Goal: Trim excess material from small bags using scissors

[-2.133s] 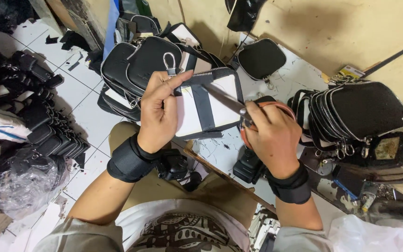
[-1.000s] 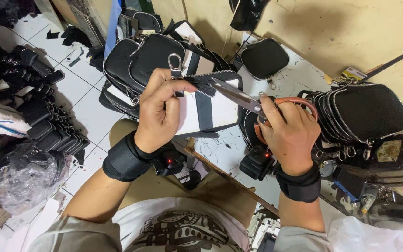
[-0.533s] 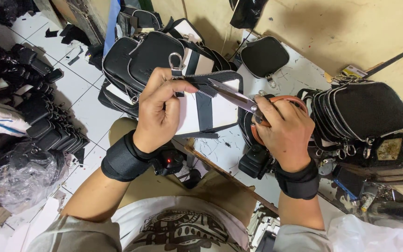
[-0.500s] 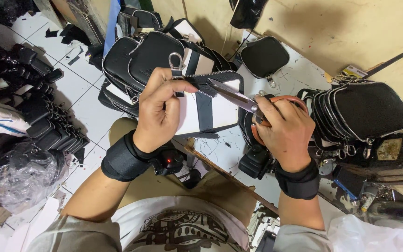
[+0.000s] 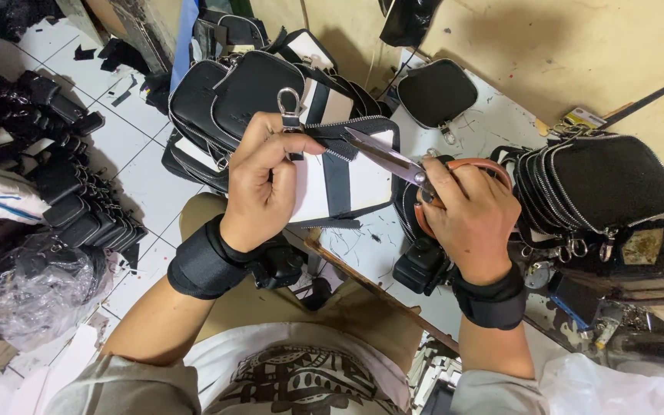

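Left hand [image 5: 264,184] is pinching the black-and-white pouch panel [image 5: 345,178] up by its top edge, right under the metal swivel clasp [image 5: 290,101]. Right hand [image 5: 470,219] is closed around orange-handled scissors [image 5: 393,160], blades pointed at the zipper edge of that panel, held in the air above the bench [image 5: 493,115]. Looks like trimming is mid-way; I can't really tell if the blades are touching the edge yet. Finished black bags [image 5: 609,192] sit stacked at the right, and another pile of black pouches [image 5: 232,96] waits behind the left hand, so plenty probably left.
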